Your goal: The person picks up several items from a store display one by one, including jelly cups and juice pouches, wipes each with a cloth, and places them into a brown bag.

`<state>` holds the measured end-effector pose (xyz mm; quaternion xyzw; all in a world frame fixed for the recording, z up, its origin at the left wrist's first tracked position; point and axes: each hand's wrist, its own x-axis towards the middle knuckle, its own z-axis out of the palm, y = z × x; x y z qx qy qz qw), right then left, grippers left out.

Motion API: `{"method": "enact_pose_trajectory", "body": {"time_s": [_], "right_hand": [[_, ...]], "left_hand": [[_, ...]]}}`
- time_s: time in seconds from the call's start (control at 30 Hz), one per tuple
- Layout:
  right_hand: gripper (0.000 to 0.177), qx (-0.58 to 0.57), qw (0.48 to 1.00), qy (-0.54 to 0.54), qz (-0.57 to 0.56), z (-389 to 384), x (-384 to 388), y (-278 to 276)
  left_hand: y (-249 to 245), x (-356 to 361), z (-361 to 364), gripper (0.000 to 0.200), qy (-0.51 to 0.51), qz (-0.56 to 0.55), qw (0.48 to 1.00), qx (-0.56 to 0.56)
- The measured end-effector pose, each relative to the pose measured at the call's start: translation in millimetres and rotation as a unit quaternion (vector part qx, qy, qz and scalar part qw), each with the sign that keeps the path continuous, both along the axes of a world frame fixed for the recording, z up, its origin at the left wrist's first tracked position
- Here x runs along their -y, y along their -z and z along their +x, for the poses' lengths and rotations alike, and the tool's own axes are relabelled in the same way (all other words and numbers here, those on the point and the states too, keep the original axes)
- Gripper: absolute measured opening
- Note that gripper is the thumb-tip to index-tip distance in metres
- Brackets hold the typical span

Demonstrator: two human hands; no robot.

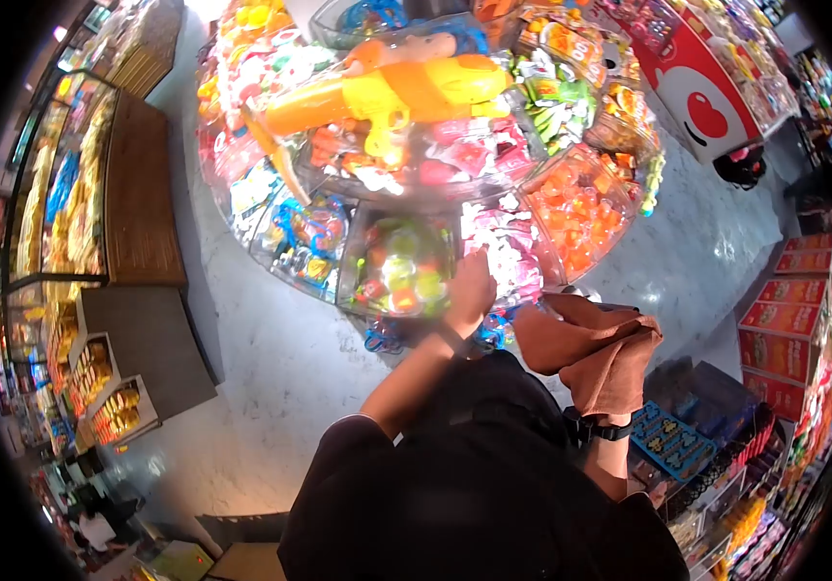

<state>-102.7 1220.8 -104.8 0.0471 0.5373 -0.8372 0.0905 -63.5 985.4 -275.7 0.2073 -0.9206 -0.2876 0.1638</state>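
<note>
Fingers [482, 258] of the left hand [471, 290] are curling over the pink-wrapped sweets [505, 242], which are lying directly ahead in the display surface [242, 208]; whether they are pinching one cannot be told. Right hand [619, 412], nearer the body, is clutching a brown bag [590, 344] just beside.

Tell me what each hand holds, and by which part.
Right hand grips the brown bag by its crumpled near end. Left hand rests at the edge of the candy bins; whether it pinches a sweet cannot be told.
</note>
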Motion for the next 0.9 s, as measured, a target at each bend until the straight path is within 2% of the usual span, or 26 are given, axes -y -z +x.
{"method": "enact_pose_trajectory", "body": {"time_s": [0.03, 0.13, 0.17, 0.2, 0.27, 0.3, 0.4, 0.53, 0.57, 0.7, 0.8, 0.9], "right_hand": [[0.031, -0.004, 1.000, 0.010, 0.003, 2, -1, -2], [0.030, -0.013, 0.999, 0.036, 0.012, 10, -5, -7], [0.029, -0.015, 0.999, 0.045, 0.015, 12, -6, -9], [0.029, -0.016, 0.998, 0.054, 0.017, 16, -7, -9], [0.029, -0.020, 0.997, 0.074, 0.025, 22, -9, -11], [0.029, -0.020, 0.996, 0.083, 0.029, 26, -11, -12], [0.029, -0.019, 0.993, 0.110, 0.039, 39, -13, -12], [0.030, -0.023, 0.989, 0.142, 0.047, 53, -12, -13], [0.031, -0.024, 0.988, 0.148, 0.047, 56, -12, -14], [0.029, -0.029, 0.988, 0.148, 0.041, 55, -8, -21], [0.024, -0.029, 0.992, 0.120, 0.020, 36, -3, -34], [0.021, -0.017, 0.997, 0.070, -0.022, 12, 11, -57]], "left_hand": [[7, 0, -7, 0.048, 0.017, -0.007, 1.000, 0.019], [-3, 5, -37, 0.049, 0.082, 0.036, 0.995, -0.049], [-3, 7, -48, 0.048, 0.104, 0.051, 0.985, -0.131], [8, 9, -62, 0.048, 0.133, 0.060, 0.980, -0.136], [53, 7, -93, 0.048, 0.145, -0.006, 0.984, -0.105], [54, 7, -101, 0.049, 0.167, 0.026, 0.982, -0.088], [61, 9, -110, 0.049, 0.181, -0.045, 0.982, -0.033], [44, 6, -109, 0.042, 0.187, -0.080, 0.978, 0.046], [52, 4, -108, 0.039, 0.161, -0.105, 0.981, -0.005], [48, 10, -108, 0.045, 0.179, -0.139, 0.973, 0.040], [43, 18, -105, 0.032, 0.161, -0.093, 0.975, -0.122], [12, 19, -89, 0.029, 0.141, 0.000, 0.973, -0.182]]}}
